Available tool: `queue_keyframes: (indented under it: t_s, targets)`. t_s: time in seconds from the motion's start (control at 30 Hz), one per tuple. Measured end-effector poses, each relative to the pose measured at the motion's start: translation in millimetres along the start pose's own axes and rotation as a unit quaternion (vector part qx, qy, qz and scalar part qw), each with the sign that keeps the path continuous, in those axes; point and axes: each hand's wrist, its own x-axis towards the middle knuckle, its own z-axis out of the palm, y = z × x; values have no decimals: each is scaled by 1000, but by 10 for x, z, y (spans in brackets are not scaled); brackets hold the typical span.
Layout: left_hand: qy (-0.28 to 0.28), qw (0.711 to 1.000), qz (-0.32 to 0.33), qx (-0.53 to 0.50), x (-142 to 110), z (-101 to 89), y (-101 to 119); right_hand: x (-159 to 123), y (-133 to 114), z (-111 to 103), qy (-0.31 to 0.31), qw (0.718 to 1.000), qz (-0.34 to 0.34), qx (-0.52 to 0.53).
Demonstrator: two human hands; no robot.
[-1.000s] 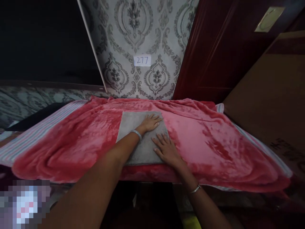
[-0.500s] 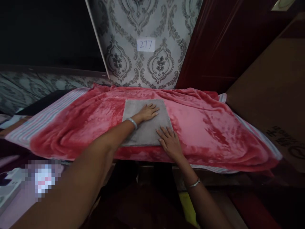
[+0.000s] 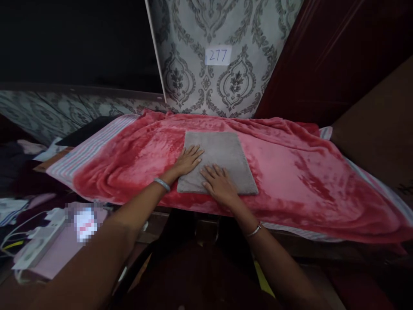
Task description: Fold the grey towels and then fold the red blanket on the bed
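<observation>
A square grey cloth (image 3: 222, 148) with a soft, plush look lies flat on a red and pink fleece blanket (image 3: 277, 168). My left hand (image 3: 189, 160) rests on the cloth's left edge, palm down with fingers stretched out. On the front middle of the cloth lies my right hand (image 3: 220, 184), flat with its fingers a little spread. Neither hand grips anything. The cloth looks smooth, with a faint crease near its front left corner.
Behind the blanket is a patterned wall with a paper (image 3: 218, 55) marked 277. A dark television screen (image 3: 77, 43) hangs at the left. A cardboard box (image 3: 380, 116) stands at the right. A white power strip (image 3: 40, 241) lies low at the left.
My left hand has come back from the upper middle of the cloth to its left edge. My right hand has moved left from the right edge to the front middle. The view has shifted left.
</observation>
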Motion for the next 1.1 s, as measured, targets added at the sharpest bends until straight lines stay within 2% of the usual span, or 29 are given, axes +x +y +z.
queue_keyframes:
  t_s: [0.23, 0.33, 0.4, 0.47, 0.53, 0.63, 0.7, 0.77, 0.83, 0.93, 1.0, 1.1]
  targets:
    - [14, 999, 3, -48, 43, 60, -52, -331, 20, 101, 38, 999, 0, 6]
    - [60, 993, -17, -101, 55, 85, -95, -528, 56, 124, 55, 998, -12, 26]
    - [107, 979, -58, -166, 21, 103, -117, -669, 137, 138, 70, 997, -17, 43]
    - [152, 947, -108, -260, -79, 123, -109, -807, 271, 151, 103, 993, 2, 63]
    - [199, 891, -141, -382, -256, 144, -58, -924, 443, 166, 163, 981, 45, 92]
    - [256, 756, -182, -574, -620, 161, 103, -1023, 702, 193, 258, 947, 119, 152]
    - [266, 666, -229, -658, -863, 141, 249, -1028, 829, 216, 293, 920, 166, 202]
    - [253, 606, -259, -708, -1059, 92, 405, -994, 906, 239, 311, 890, 207, 263]
    - [221, 576, -257, -744, -1190, 27, 552, -942, 941, 254, 323, 858, 229, 328]
    - [167, 559, -252, -772, -1280, -53, 714, -877, 958, 250, 327, 822, 232, 405]
    - [145, 562, -265, -770, -1295, -76, 765, -858, 969, 235, 322, 811, 234, 429]
    - [135, 585, -281, -749, -1282, -83, 775, -859, 1004, 220, 315, 809, 238, 436]
